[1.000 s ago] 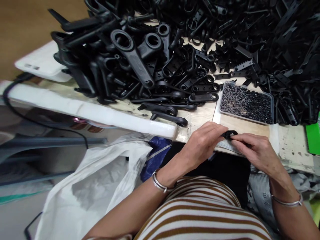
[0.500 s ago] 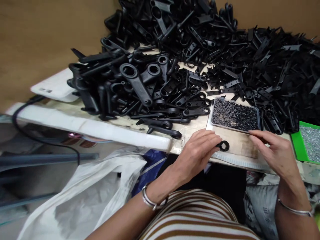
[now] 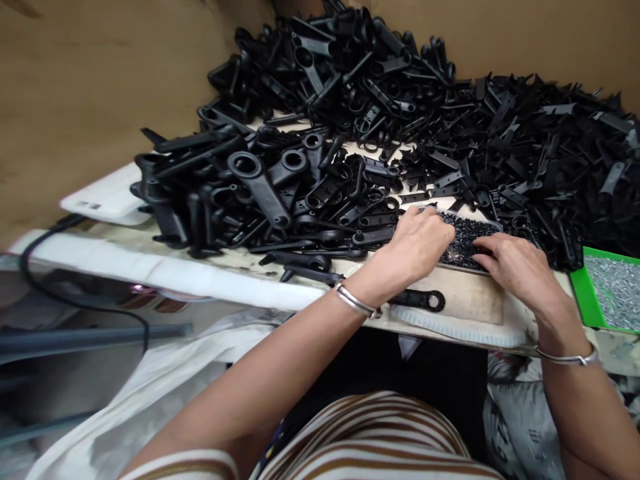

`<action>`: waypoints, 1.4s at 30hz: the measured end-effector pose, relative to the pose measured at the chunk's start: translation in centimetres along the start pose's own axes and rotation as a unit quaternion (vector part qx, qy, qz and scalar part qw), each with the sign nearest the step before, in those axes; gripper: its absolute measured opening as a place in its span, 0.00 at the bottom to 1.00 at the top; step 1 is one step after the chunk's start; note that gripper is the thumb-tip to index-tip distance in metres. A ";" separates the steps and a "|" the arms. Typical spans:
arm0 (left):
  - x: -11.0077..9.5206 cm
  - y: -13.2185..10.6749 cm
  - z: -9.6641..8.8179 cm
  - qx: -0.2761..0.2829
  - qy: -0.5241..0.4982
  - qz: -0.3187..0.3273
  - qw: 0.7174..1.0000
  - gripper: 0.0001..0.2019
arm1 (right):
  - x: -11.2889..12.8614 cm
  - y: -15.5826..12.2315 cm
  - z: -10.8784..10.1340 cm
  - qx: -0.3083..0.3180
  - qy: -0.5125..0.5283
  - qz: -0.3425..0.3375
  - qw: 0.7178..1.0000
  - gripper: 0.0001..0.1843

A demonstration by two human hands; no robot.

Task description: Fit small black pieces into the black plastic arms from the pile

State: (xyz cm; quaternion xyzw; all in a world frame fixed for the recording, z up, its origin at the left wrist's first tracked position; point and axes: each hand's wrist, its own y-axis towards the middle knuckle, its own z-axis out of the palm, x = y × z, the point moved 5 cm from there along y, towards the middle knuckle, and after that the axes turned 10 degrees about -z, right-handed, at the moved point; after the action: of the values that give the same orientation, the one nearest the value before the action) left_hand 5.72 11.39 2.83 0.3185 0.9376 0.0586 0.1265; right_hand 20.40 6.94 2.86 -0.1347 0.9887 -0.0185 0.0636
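Note:
A shallow clear tray (image 3: 463,237) of tiny black parts sits under both hands. My left hand (image 3: 423,243) reaches over the tray's left side with its fingers curled closed; whatever they pinch is hidden. At the right side of the tray, my right hand (image 3: 523,267) has thumb and fingertips drawn together among the small parts, and anything between them is too small to name. Nearer to me, a black plastic arm with a ring end (image 3: 425,300) lies on the table by itself, partly behind my left wrist.
Behind the tray rises a large heap of black plastic arms (image 3: 260,187), with thinner black pieces (image 3: 540,140) piled at the right. A green tray (image 3: 580,287) of small metal parts stands at far right. A white device (image 3: 105,197) with a black cable (image 3: 30,253) is left.
My left hand has moved from the ring-ended arm up onto the tray, uncovering more of that arm. My right hand has shifted from the tray's front edge in over the small parts.

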 end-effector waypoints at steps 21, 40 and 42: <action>2.6 -0.7 -0.5 -0.018 -0.422 -0.132 0.897 0.04 | -1.7 -0.6 0.8 -0.158 0.355 0.052 0.920 0.08; 0.6 -3.9 -1.0 -0.171 -0.271 -0.038 0.946 0.11 | 2.9 0.6 1.0 -0.138 0.661 0.096 0.731 0.19; 0.8 -3.9 -0.9 -0.159 -0.289 -0.048 0.943 0.12 | 2.8 0.6 1.0 -0.135 0.656 0.095 0.737 0.18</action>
State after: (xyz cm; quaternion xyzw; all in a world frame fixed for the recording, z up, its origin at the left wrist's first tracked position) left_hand 2.58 8.76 2.80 0.2519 0.8536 0.1058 0.4435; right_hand 17.69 6.71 1.49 -0.0016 0.7855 0.0378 -0.6177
